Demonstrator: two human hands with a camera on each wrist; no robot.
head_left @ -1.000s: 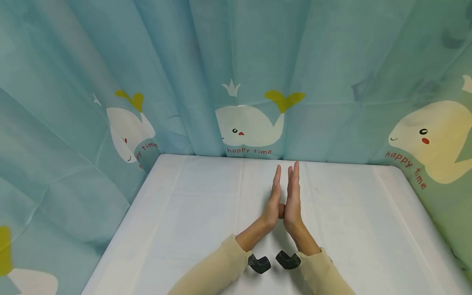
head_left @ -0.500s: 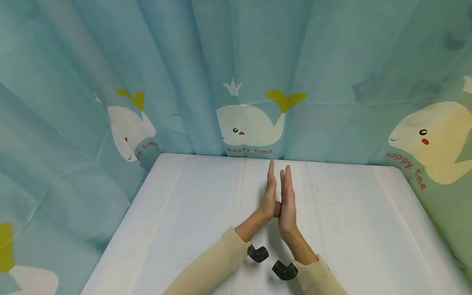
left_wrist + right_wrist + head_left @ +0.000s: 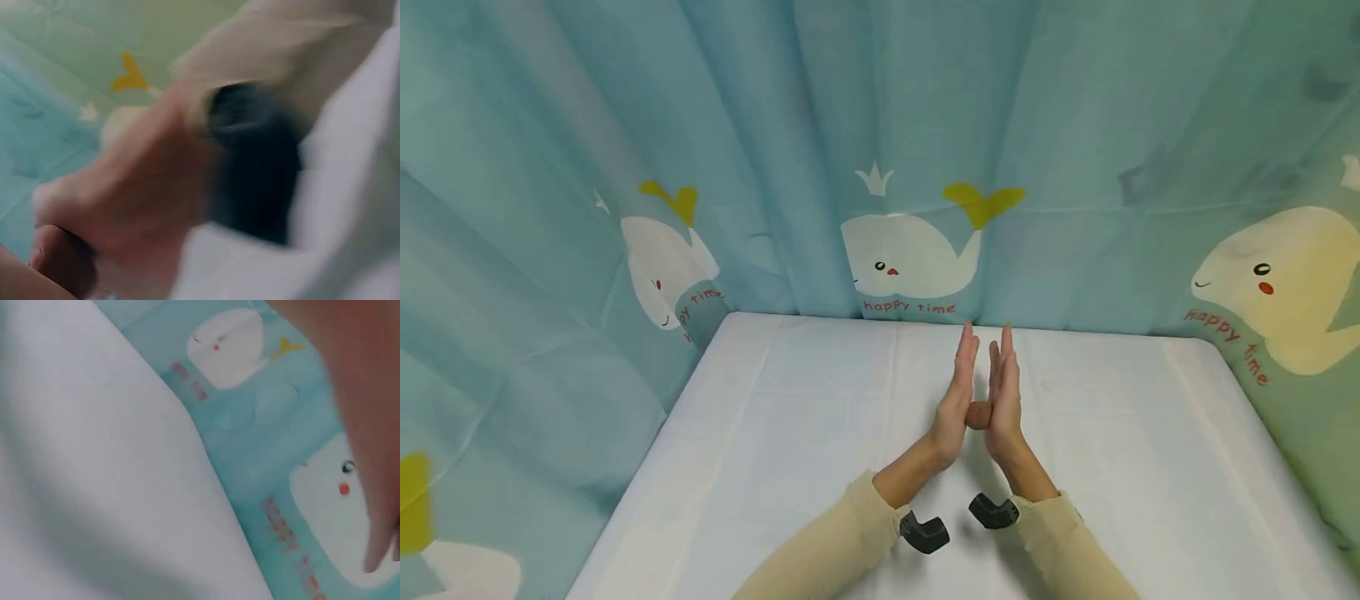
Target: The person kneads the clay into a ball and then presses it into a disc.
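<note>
Two hands stand palm to palm above the white tabletop in the head view, fingers straight and pointing away from the body. Between the palms sits a small brown lump (image 3: 978,415), roundish with a smooth surface, like clay or dough. My left hand (image 3: 952,415) presses it from one side and my right hand (image 3: 1006,410) from the other. The fingertips lean toward each other with a gap between them. In the left wrist view the lump (image 3: 67,265) shows dark against the blurred right hand (image 3: 137,187). The right wrist view catches only part of a hand, with the lump out of sight.
A white-covered table (image 3: 805,433) lies under the hands. Blue-green curtains (image 3: 1075,125) printed with whales surround its far edge and sides. Black wrist cameras (image 3: 925,533) jut from both beige sleeves (image 3: 842,542), close to each other below the hands.
The palms slide back and forth against each other. Since half a second ago the right hand has moved forward and the left back, both shifting right; more of the lump now shows.
</note>
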